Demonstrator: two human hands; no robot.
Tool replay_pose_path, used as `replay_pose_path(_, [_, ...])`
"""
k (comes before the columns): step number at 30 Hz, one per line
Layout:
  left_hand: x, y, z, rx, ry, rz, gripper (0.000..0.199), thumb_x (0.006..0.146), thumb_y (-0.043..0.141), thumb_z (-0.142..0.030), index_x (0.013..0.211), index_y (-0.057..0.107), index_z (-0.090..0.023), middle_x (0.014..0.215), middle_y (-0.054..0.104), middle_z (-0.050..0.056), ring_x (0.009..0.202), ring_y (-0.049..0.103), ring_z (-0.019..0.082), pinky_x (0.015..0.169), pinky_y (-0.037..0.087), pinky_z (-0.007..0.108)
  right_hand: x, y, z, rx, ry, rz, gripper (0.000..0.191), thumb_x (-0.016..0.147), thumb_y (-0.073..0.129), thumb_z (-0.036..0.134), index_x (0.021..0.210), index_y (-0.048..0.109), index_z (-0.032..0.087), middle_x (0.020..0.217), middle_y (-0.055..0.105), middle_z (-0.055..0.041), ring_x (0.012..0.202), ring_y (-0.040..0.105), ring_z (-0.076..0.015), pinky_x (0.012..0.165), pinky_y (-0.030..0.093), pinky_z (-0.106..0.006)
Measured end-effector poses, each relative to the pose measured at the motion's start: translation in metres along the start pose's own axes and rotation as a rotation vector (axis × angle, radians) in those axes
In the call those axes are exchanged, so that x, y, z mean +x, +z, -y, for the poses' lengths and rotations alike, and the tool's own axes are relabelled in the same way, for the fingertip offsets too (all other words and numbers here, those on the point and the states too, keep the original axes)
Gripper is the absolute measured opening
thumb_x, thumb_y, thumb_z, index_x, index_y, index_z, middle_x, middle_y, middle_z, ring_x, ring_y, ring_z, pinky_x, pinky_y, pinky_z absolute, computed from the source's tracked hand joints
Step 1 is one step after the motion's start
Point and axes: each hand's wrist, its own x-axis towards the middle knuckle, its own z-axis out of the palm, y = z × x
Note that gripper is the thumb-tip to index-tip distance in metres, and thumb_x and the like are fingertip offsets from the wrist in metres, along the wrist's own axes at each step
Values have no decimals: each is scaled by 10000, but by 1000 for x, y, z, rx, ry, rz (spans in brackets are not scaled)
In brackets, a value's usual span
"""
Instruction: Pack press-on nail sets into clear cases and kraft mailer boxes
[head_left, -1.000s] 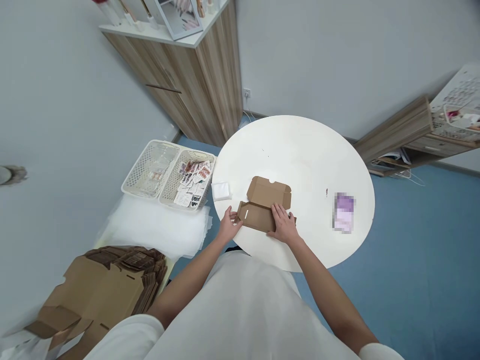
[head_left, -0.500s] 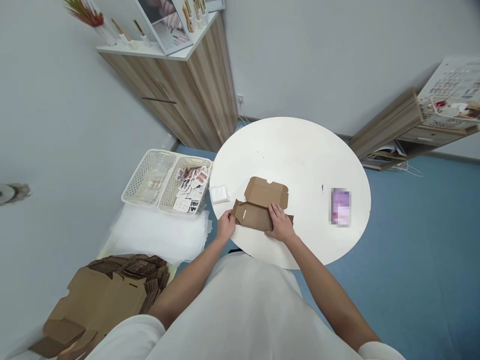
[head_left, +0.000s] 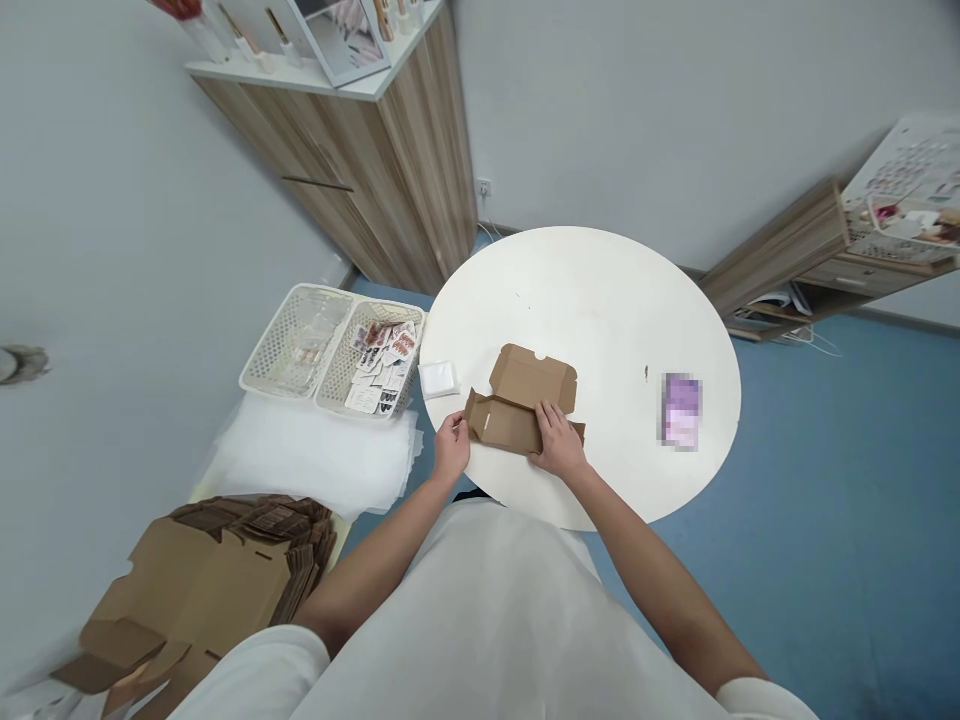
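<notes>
A brown cardboard box (head_left: 510,424), partly folded with its lid panel (head_left: 534,379) lying back, rests on the white round table (head_left: 600,290) near its front edge. At the box's left end, my left hand (head_left: 451,447) pinches the raised side flap. My right hand (head_left: 559,440) lies over the right part of the box, with its fingers reaching to the fold below the lid panel. Just left of the box sits a small white packet (head_left: 439,380).
A blurred purple item (head_left: 681,410) lies on the table's right side. Left of the table are two white baskets (head_left: 322,388), one with printed cards, white sheets (head_left: 315,450) and stacked brown cardboard (head_left: 195,580). A wooden cabinet (head_left: 375,170) stands behind.
The flap at the box's left end stands slightly more upright, with my left hand at it. My right hand has stayed on the box. The view has shifted slightly.
</notes>
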Motion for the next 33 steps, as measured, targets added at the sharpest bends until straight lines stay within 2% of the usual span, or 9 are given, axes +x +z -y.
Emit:
replay_pose_path(7, [-9,-2,-5,114,137,47,295,837,398,-242,1098,524,-188,1020,633,50,914,591,172,821,463,316,2,1,-2,25,-7,7,954,601,606,322,1364,77,104,1427,164,-133,1306,96,-288,1009,232,-420])
replay_pose_path(11, [-17,2,-4,109,171,109,285,840,406,-257,1092,525,-201,1020,635,43,914,594,170,819,467,312,4,3,2,19,-21,22,885,635,573,295,1361,103,107,1427,173,-127,1310,89,-278,1014,232,-419])
replay_pose_path(14, [-20,4,-1,77,150,106,289,848,388,-273,1098,515,-201,1027,628,47,918,594,164,818,473,312,6,5,5,24,-16,27,876,650,569,298,1363,96,111,1431,167,-120,1314,82,-271,1019,235,-409])
replay_pose_path(20, [-8,3,10,154,225,168,286,809,453,-304,1055,542,-188,1092,565,73,1027,526,186,863,450,337,4,10,6,21,-30,14,909,649,575,274,1369,50,94,1442,114,-119,1323,28,-271,1040,214,-408])
replay_pose_path(22, [0,7,11,208,223,124,241,797,462,-275,987,567,-170,1070,544,89,1030,512,195,860,445,340,3,12,6,30,-32,9,908,655,563,267,1371,32,91,1447,93,-115,1325,11,-270,1037,224,-412])
replay_pose_path(24, [7,13,10,238,211,107,183,778,469,-225,911,575,-158,1010,539,90,937,544,181,831,451,331,3,13,6,46,-43,8,918,653,559,264,1374,13,102,1450,83,-107,1326,4,-270,1028,238,-422])
replay_pose_path(28, [16,22,6,250,167,152,205,730,512,-185,933,530,-163,960,550,67,756,563,143,745,459,303,3,14,6,73,-56,16,938,643,564,254,1377,-7,134,1454,82,-82,1328,7,-261,1001,288,-415])
replay_pose_path(31, [20,23,6,290,84,167,319,730,530,-238,1030,475,-149,974,564,82,821,564,167,733,441,299,3,14,7,66,-49,22,944,646,563,257,1377,-21,131,1456,69,-82,1328,-1,-258,1000,292,-414])
replay_pose_path(33, [23,23,7,328,50,217,298,762,492,-273,1027,469,-139,977,577,96,870,562,182,734,426,297,3,14,6,50,-56,27,965,645,573,266,1374,-43,128,1457,56,-92,1328,-12,-258,1016,262,-426])
